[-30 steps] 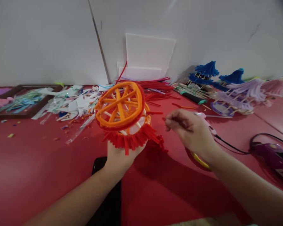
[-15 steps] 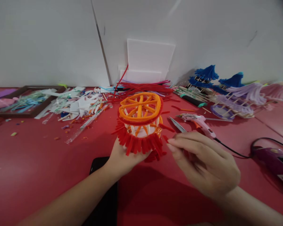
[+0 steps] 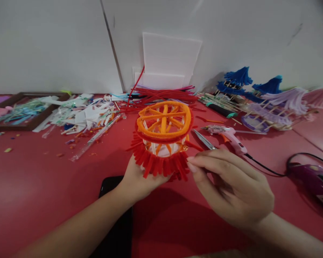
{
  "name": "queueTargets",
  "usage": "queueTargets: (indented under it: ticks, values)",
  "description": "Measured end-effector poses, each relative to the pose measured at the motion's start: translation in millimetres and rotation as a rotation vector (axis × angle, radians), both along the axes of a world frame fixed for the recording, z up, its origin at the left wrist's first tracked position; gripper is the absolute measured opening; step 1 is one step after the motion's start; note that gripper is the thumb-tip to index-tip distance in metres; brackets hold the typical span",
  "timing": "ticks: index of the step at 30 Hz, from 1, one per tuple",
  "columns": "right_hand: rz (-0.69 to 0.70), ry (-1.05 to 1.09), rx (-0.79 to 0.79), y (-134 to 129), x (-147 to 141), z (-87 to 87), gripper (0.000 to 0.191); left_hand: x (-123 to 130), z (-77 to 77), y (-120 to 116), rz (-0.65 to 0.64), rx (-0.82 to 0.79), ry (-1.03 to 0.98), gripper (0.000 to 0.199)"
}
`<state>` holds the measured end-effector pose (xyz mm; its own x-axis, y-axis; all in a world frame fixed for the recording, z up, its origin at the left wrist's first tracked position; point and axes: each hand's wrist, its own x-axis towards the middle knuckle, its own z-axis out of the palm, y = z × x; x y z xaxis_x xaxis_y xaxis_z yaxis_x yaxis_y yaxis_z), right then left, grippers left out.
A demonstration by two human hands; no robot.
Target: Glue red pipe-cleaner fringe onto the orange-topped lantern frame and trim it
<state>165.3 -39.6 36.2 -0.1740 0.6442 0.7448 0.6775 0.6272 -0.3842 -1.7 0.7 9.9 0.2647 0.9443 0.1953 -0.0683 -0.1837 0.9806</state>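
A craft model made of pipe cleaners has an orange spoked ring on top, pale sticks as posts below it and a fringe of short red pieces round its lower tier. My left hand grips it from underneath, its fingers mostly hidden behind the fringe. At the fringe's right edge, my right hand has thumb and forefinger pinched on a short piece of red pipe cleaner, nearly covered by the fingertips. Scissors and a pink glue gun lie just beyond that hand.
Red pipe cleaners are heaped by the wall before white sheets. Scraps and a brown frame lie left. Blue-roofed and lilac models stand right, above a purple device. A black phone-like slab sits beneath my left forearm.
My right fingertips and the red piece have closed the gap to the fringe's right edge. The model has shifted slightly right and tipped a little, while the camera view has moved slightly.
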Motion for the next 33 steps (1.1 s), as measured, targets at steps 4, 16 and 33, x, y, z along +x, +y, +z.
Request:
queueTargets:
  ticks: [4, 16, 33]
  values:
    - [-0.004, -0.003, -0.009, 0, 0, -0.8, 0.023, 1, 0.1, 0, -0.007, -0.019, -0.015, 0.036]
    - [0.007, -0.059, 0.005, 3, 1, -0.7, 0.021, 0, -4.5, 0, -0.014, 0.019, -0.068, 0.028]
    - [0.121, -0.067, -0.113, 22, 20, -12.0, 0.015, -2, -12.4, 5, 0.252, -0.328, -0.323, 0.015]
